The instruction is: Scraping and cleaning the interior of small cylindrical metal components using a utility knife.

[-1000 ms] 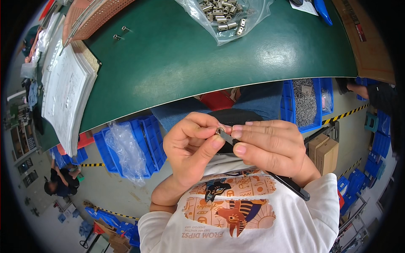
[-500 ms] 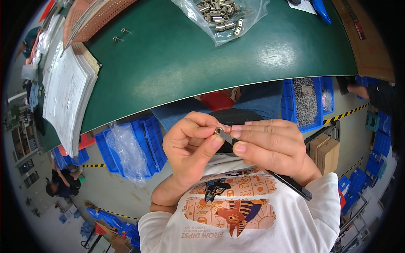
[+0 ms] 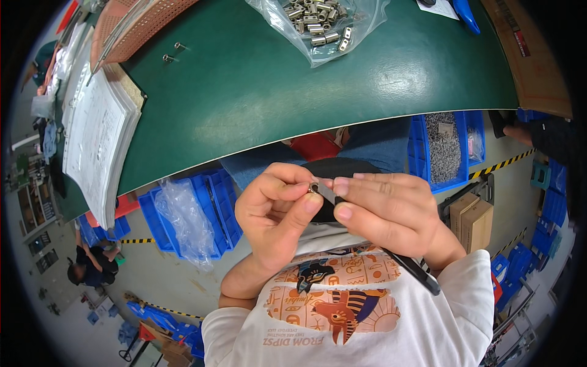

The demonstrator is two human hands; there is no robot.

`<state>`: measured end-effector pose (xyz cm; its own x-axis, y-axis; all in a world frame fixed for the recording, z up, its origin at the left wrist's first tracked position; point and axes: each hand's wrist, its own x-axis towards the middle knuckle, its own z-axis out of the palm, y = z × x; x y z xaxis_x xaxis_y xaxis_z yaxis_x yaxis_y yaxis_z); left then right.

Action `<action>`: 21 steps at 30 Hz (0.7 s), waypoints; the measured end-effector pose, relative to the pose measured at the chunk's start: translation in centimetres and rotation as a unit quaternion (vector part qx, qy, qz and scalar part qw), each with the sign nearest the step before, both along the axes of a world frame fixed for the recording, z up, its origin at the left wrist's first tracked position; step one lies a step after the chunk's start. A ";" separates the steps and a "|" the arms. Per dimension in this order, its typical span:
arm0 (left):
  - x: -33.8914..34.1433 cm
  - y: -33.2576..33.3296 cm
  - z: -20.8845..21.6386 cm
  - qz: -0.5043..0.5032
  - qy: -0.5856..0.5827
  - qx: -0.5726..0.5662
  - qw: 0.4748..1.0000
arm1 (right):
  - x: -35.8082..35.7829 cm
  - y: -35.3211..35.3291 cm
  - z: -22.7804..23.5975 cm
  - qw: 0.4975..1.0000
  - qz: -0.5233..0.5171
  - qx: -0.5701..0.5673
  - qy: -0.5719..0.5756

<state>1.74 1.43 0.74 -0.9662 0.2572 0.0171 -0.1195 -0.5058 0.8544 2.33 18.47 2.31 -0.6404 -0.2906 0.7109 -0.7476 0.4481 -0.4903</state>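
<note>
Since the frame half a second ago, the right hand [image 3: 391,211] has edged slightly leftward, and the tail of the black handle [image 3: 411,270] under it has swung a little down and left; the left hand [image 3: 274,205] has hardly shifted.

At far left, a stack of white sheets [image 3: 98,137] lies on the green surface [image 3: 244,92], just beside a pink perforated basket [image 3: 137,29]. Two small metal fasteners [image 3: 167,59] sit near each other to the right of these. Below the surface edge, clear plastic film [image 3: 183,214] drapes over blue bins [image 3: 154,221].

Centrally, in front of the person's body, both hands are occupied. Fingertips and thumb of the left pinch a small metal piece [image 3: 313,187]. The right grips the tool whose flat grey blade [image 3: 324,191] reaches to that piece; whether the two touch is too small to tell. At the far side of the surface, an open clear bag [image 3: 367,27] holds short metal cylinders [image 3: 318,25].

Further right, a blue tray [image 3: 418,150] contains fine dark-and-light parts [image 3: 444,156], and brown cardboard boxes [image 3: 476,225] stand on the floor nearby.
</note>
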 end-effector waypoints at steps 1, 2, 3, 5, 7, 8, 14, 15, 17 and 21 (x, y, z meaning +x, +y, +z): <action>-0.1 0.0 0.0 -0.001 0.002 0.022 1.000 | 0.0 0.0 -0.1 1.000 0.011 -0.021 -0.010; 0.0 0.0 0.0 -0.001 0.002 0.022 1.000 | 0.0 0.1 -0.1 1.000 0.010 -0.021 -0.010; 0.0 0.0 0.1 -0.003 -0.001 0.003 1.000 | 0.0 0.1 -0.1 0.999 0.014 -0.032 -0.017; 0.0 0.0 0.1 -0.006 -0.003 -0.016 1.000 | 0.0 0.1 -0.1 0.999 0.018 -0.042 -0.024; -0.1 -0.1 -0.1 -0.007 0.002 0.018 1.000 | 0.0 0.1 -0.1 0.998 0.020 -0.047 -0.030; -0.1 -0.1 -0.1 -0.007 0.001 0.017 1.000 | -0.1 0.1 -0.1 0.998 0.020 -0.048 -0.031; -0.1 -0.2 -0.2 -0.008 0.002 0.020 1.000 | -0.1 0.1 -0.1 0.998 0.017 -0.042 -0.036; -0.1 -0.2 -0.3 -0.010 0.007 0.019 1.000 | -0.1 0.1 -0.1 0.998 0.016 -0.042 -0.034; -0.1 -0.2 -0.3 -0.012 0.011 0.017 1.000 | -0.1 0.1 -0.1 0.998 0.015 -0.043 -0.032; -0.1 -0.3 -0.2 -0.019 -0.013 0.031 0.999 | 0.0 0.0 0.0 1.000 0.002 -0.005 -0.016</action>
<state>1.67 1.14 0.52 -0.9563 0.2922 0.0092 -0.1608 -0.5519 0.8182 2.32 18.50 2.30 -0.6617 -0.2858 0.6931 -0.7331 0.4402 -0.5184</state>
